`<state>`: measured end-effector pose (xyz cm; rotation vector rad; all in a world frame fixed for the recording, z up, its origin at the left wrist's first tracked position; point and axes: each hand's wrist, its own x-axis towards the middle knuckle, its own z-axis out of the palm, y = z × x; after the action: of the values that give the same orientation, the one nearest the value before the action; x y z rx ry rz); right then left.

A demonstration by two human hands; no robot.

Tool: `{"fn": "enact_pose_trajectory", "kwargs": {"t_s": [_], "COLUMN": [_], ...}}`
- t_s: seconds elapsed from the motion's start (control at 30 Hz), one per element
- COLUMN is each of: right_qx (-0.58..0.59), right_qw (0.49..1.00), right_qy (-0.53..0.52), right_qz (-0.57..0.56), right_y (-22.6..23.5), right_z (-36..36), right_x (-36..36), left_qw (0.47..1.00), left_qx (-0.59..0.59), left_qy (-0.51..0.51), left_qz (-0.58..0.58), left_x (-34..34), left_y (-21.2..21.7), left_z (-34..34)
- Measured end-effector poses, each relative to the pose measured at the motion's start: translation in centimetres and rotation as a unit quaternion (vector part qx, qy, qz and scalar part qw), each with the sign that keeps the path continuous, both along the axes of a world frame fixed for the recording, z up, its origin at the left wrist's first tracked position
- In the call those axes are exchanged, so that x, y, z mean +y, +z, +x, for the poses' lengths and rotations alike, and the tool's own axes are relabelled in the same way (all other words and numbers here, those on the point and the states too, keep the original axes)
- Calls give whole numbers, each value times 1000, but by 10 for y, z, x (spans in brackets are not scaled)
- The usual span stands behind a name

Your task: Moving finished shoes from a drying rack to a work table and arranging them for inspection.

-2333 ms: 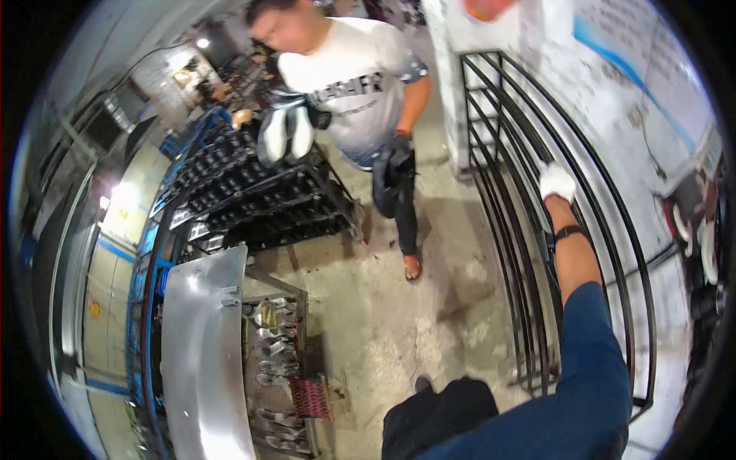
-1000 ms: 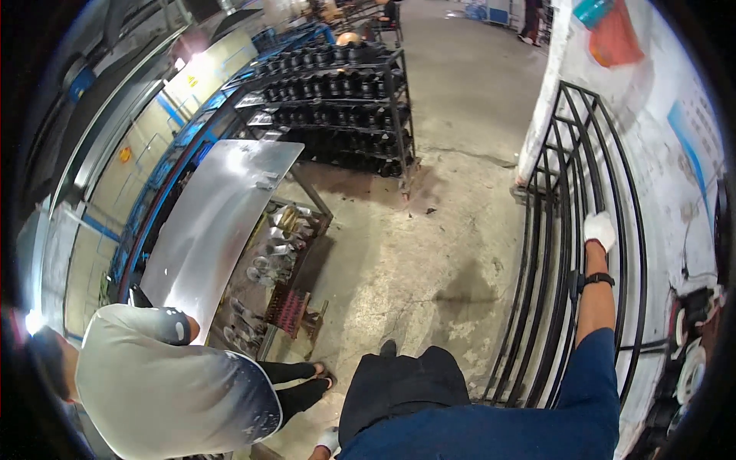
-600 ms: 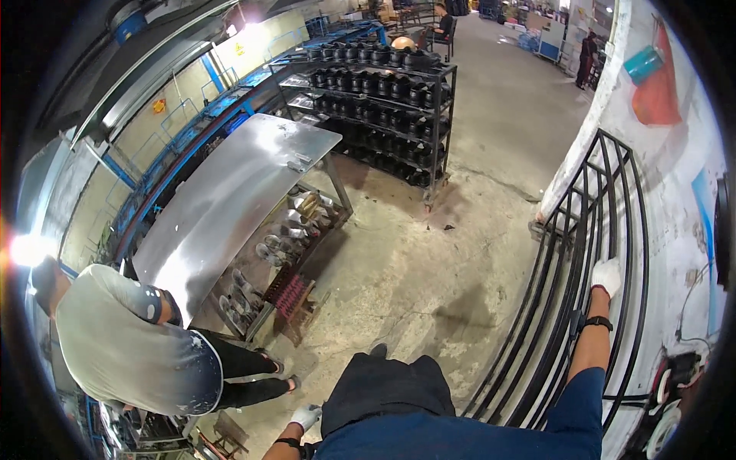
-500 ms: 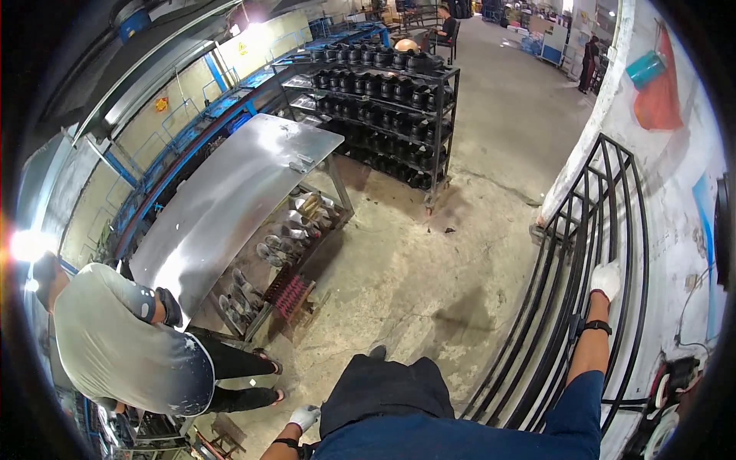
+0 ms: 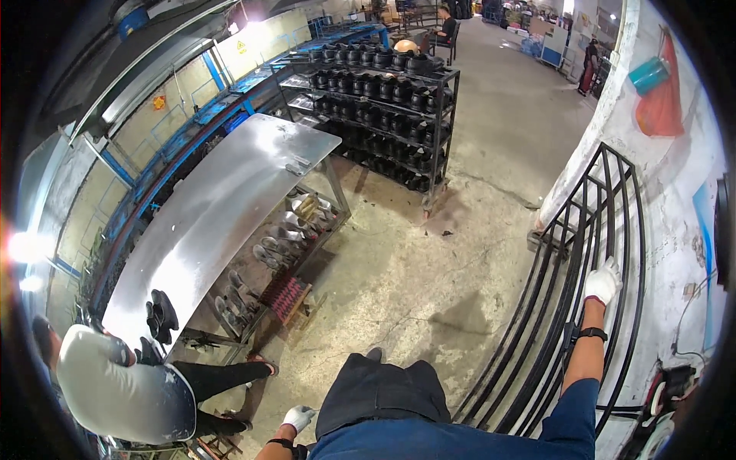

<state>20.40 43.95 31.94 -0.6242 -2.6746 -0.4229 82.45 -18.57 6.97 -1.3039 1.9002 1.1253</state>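
My right hand (image 5: 602, 282), in a white knitted glove, is closed on an upper rail of a long black metal rack (image 5: 571, 295) against the right wall. A dark band circles that wrist. My left hand (image 5: 297, 418), also in a white glove, hangs low beside my dark apron (image 5: 379, 395). Its fingers are loosely bent and partly apart, with nothing seen in them. The rack's rails run from the far wall corner back toward my right side. No shoes show on the rails.
At left a co-worker (image 5: 126, 383) stands by a shiny metal table (image 5: 222, 207) with black shoes (image 5: 161, 316) on it. Shoe lasts (image 5: 268, 253) lie on its lower shelf. A shelf cart (image 5: 438, 138) full of black shoes stands ahead. A teal-and-orange item (image 5: 655, 92) hangs on the wall.
My right hand has shifted slightly along the rack, and my view has moved a little. The co-worker has moved back and left; black shoes now show on the table by their hands.
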Motion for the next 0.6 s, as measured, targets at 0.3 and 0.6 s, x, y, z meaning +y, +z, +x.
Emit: {"fn": "enact_pose_trajectory", "kwargs": {"t_s": [0.3, 0.6], "right_qx": [34, -6], "right_qw": [994, 993], "right_qy": [45, 4], "right_qz": [-98, -118], "right_y": [-27, -19], "right_z": [-27, -33], "right_x": [8, -13], "left_qw": [999, 1000], "left_qx": [11, 15], "left_qy": [4, -21], "left_qz": [33, 11], "left_x": [-29, -103], "left_y": [-11, -17], "left_z": [-30, -81]}}
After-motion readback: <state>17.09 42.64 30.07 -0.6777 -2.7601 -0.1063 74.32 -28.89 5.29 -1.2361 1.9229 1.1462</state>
